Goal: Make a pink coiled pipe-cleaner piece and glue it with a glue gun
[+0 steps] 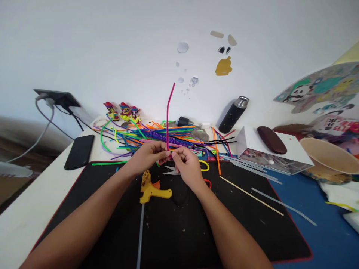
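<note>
A magenta pipe cleaner (167, 119) stands upright, slightly bent near its top, above the black mat (179, 231). My left hand (150, 156) pinches its lower end between thumb and fingers. Close against it, my right hand (188, 164) is also closed in a pinch at the lower end; the fingers hide most of what lies between them. Beneath the hands lie scissors (205, 166) with a yellow and a red handle loop, partly covered by my right hand. A yellow hot glue gun (157, 192) rests on the mat with a glue stick (141, 235) in it.
Behind the hands spreads a pile of colourful pipe cleaners (168, 134). Several small figures (125, 111) and a black thermos (233, 115) stand by the wall. A phone (79, 152) lies left; a white box (246, 144), a wooden stick (252, 196) and a bowl (331, 153) are right.
</note>
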Demonstrator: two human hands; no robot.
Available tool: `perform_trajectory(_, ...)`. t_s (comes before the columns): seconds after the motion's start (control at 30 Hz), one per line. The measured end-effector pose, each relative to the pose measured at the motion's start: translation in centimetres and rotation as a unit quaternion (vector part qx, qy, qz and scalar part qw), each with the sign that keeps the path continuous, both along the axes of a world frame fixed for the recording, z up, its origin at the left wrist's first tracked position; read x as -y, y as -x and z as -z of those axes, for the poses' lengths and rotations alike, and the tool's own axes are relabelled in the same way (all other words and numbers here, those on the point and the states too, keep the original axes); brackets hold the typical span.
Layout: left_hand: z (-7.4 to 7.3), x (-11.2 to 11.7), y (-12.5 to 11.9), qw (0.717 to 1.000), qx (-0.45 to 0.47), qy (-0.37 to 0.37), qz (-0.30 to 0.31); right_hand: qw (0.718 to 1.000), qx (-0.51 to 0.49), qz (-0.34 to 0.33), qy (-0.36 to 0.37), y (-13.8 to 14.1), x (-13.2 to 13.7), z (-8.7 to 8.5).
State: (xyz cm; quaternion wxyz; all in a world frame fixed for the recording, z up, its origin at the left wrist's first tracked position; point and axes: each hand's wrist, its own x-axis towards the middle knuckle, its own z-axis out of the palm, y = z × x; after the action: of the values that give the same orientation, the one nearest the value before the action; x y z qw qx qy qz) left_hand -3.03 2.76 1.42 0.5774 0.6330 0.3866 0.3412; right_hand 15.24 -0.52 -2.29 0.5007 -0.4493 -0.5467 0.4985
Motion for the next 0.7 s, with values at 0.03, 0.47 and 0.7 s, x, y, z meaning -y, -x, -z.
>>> perform_trajectory(0.03,0.05,-0.04,0.04,1.000,-0.003,-0.003,0.001,1.000,0.004,-0.001,0.000,0.00,0.02,0.02)
perform_trajectory(0.47,0.57,-0.13,0.57,0.996,-0.061,-0.059,-0.013,0.987,0.139,-0.043,-0.071,-0.59,0.08,-0.62)
perform_trajectory(0.7,0.40,0.06,0.87,0.988,-0.111,-0.106,-0.024,0.980,0.171,-0.056,-0.085,-0.67,-0.03,-0.54)
